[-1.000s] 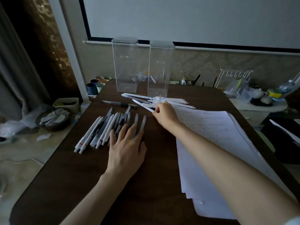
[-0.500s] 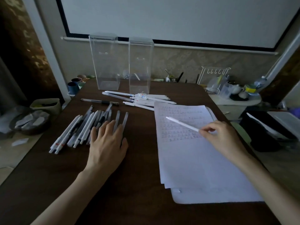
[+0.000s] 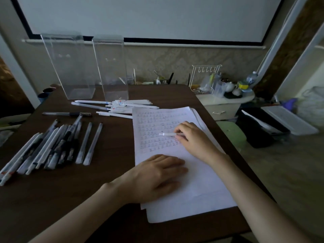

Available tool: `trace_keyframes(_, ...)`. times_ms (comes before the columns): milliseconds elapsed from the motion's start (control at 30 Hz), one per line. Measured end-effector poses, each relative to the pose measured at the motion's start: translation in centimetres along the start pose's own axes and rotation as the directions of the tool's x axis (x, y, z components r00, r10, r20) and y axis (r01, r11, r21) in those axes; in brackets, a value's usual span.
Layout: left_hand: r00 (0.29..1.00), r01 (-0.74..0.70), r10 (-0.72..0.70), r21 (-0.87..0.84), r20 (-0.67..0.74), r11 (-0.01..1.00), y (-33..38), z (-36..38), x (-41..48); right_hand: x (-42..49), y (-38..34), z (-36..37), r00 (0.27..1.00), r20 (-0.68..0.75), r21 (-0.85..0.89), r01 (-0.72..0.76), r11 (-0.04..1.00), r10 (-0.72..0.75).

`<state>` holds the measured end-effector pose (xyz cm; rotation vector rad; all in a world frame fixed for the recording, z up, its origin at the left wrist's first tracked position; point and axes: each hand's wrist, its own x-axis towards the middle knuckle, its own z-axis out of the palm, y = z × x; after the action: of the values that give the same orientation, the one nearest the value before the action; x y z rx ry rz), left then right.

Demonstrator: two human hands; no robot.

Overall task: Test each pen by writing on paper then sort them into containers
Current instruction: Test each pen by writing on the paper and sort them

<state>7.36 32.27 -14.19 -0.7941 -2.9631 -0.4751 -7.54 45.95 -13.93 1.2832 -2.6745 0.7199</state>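
Right hand [image 3: 196,139]: pinches slim white plastic pen [image 3: 168,134] over white written-on paper stack [image 3: 201,190]. Left hand [image 3: 157,176]: flat, fingers together, pressing the stack's near left part.

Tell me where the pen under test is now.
Head view, right of centre: the white pen is held in the right hand over written rows on the paper, just beyond the left hand resting on it.

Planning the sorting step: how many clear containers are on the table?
2. The left clear container stands at the far left of the table; the right clear container stands beside it, behind the loose white pens. None seems hidden.
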Motion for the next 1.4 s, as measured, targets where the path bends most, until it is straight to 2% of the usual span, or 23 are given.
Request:
trace_keyframes(100,1.0,0.001,-0.002,-0.026,-0.018,1.0,-0.2,0.3,-0.1,-0.8,0.2,-0.1,0.994,-0.113,0.038,0.015,0.999,-0.01)
trace_keyframes(333,0.999,0.013,-0.015,-0.072,-0.036,0.997,-0.3,0.2,-0.1,-0.8,-0.1,-0.9,0.942,-0.335,-0.118,-0.058,0.991,0.015)
trace_keyframes(433,0.999,0.01,-0.014,-0.067,-0.048,0.998,-0.3,0.4,-0.1,-0.9,-0.1,-0.5,0.905,-0.422,-0.119,0.001,0.993,-0.051)
trace_keyframes(533,0.998,0.011,-0.014,-0.058,-0.059,0.998,-0.3,0.5,-0.1,-0.8,-0.1,-0.5,0.896,-0.435,-0.091,0.056,0.994,-0.09)
trace_keyframes(633,0.999,0.009,-0.012,-0.053,-0.053,0.999,-0.3,0.5,-0.1,-0.6,0.3,-0.6,0.889,-0.442,-0.026,0.117,0.993,-0.117)
trace_keyframes(700,0.999,0.012,-0.015,-0.06,-0.046,0.998,-0.3,0.4,-0.1,-0.5,0.5,-0.8,0.852,-0.512,0.048,0.157,0.986,-0.11)
trace_keyframes(800,0.998,0.027,-0.031,-0.066,-0.055,0.997,-0.1,0.2,0.0,-0.8,0.4,-1.9,0.796,-0.599,0.314,0.127,0.941,0.092)
trace_keyframes(867,0.996,0.045,-0.047,-0.03,-0.078,0.999,0.3,0.0,0.4,-1.0,0.4,-2.4,0.809,-0.532,0.507,0.068,0.859,0.25)
trace_keyframes(967,0.99,0.059,-0.048,0.082,-0.131,0.995,1.4,-0.2,1.9,-0.8,0.9,-2.5,0.83,-0.324,0.664,-0.143,0.734,0.454)
trace_keyframes(1000,0.985,0.076,-0.058,0.106,-0.162,0.991,1.7,-0.1,2.6,-0.7,1.0,-2.4,0.837,-0.264,0.699,-0.176,0.693,0.479)
trace_keyframes(1133,0.966,0.135,-0.105,0.112,-0.234,0.985,1.7,1.2,4.5,-0.3,1.2,-1.6,0.871,-0.184,0.725,-0.192,0.661,0.455)
trace_keyframes(1333,0.985,0.132,-0.123,0.071,-0.119,0.989,0.5,2.0,4.0,-0.2,1.5,-1.0,0.902,-0.071,0.77,-0.221,0.598,0.425)
trace_keyframes(1400,0.984,0.141,-0.131,0.079,-0.122,0.987,0.6,2.1,4.1,0.0,1.2,-0.8,0.919,-0.075,0.738,-0.21,0.641,0.388)
